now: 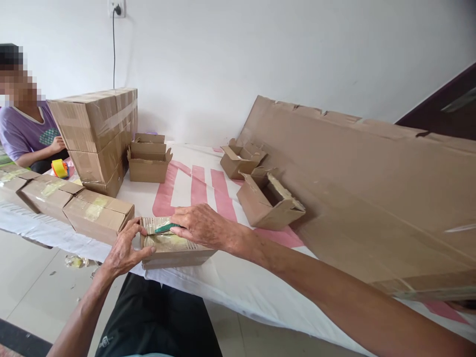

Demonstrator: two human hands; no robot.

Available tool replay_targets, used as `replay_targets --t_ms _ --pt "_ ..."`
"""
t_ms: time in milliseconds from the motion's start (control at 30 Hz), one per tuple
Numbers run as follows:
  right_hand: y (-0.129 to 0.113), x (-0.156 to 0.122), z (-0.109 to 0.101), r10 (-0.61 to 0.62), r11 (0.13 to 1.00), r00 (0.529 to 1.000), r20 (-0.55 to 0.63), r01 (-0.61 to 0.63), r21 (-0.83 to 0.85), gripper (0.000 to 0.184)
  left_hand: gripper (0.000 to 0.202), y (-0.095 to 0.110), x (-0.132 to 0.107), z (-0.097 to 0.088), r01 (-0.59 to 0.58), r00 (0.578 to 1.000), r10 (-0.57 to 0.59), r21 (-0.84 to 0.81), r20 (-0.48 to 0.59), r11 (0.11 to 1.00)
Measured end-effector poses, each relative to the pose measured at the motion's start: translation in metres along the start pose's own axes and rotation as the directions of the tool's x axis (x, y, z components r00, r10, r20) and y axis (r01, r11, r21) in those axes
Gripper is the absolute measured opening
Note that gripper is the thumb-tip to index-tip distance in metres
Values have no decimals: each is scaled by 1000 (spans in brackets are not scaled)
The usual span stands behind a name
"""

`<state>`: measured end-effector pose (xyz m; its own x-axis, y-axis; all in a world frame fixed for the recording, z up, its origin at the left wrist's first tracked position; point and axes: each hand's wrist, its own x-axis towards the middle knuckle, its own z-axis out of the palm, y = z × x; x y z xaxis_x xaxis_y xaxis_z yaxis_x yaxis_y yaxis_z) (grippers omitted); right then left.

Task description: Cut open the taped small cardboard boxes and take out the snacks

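While looking forward and down, showing a white wall [193,59] behind a broad white cloth [245,282] patterned in pink. Including at right a large brown cardboard panel [353,198], slanting up before the wall. Featuring at left a tall stack of taped boxes [94,131], standing just beside a person [35,134] in a purple top [17,131]. Showing, along the near left edge, a row of closed boxes [50,192], also bearing tape. Displaying further back a pair of open boxes [148,168] beside the stack, and another two open-topped boxes [262,208] next to the panel. Centring on a single taped box [174,259] at the cloth's near edge, lying just right of the row and bearing clear tape [158,241] and a yellowish strip [178,240] along its top. Spreading the left hand [124,245] at this box's left end, resting thumb and fingers apart on its upper edges. Extending the right hand [203,225] over the top, pinching with thumb and curled fingers. Showing near the stack a yellow-and-orange tape holder [58,167], lying on the cloth. Showing, smallest of all, a slim green tool [165,228], held in the right-hand pinch, lying low along the taped top; leaving contact between tip and tape impossible to tell.
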<state>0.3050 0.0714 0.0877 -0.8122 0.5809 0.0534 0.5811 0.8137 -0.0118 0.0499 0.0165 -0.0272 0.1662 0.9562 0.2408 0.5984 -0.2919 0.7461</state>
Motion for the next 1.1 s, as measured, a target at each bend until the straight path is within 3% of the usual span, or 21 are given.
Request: replay_targets --t_ms 200,567,733,867,967,1100 --pt "16 -23 -6 7 999 1000 28 -6 -48 25 26 6 2 -4 -18 1000 18 -13 16 1000" --pt "40 -60 0 60 995 992 -109 -50 90 37 24 18 6 -5 -81 994 81 -5 73 997" --pt "41 -79 -8 206 922 953 -224 -112 371 32 15 18 20 -11 -111 989 109 13 103 994" --pt "39 -89 -7 328 829 922 -207 -175 530 33 16 19 37 -11 -52 997 46 98 66 994" --pt "34 -90 -2 312 821 929 -200 -158 549 30 21 21 43 -8 -25 999 22 116 24 993" --pt "25 -83 6 236 868 947 -217 -106 485 28 17 20 39 -3 -79 997 80 82 -8 994"
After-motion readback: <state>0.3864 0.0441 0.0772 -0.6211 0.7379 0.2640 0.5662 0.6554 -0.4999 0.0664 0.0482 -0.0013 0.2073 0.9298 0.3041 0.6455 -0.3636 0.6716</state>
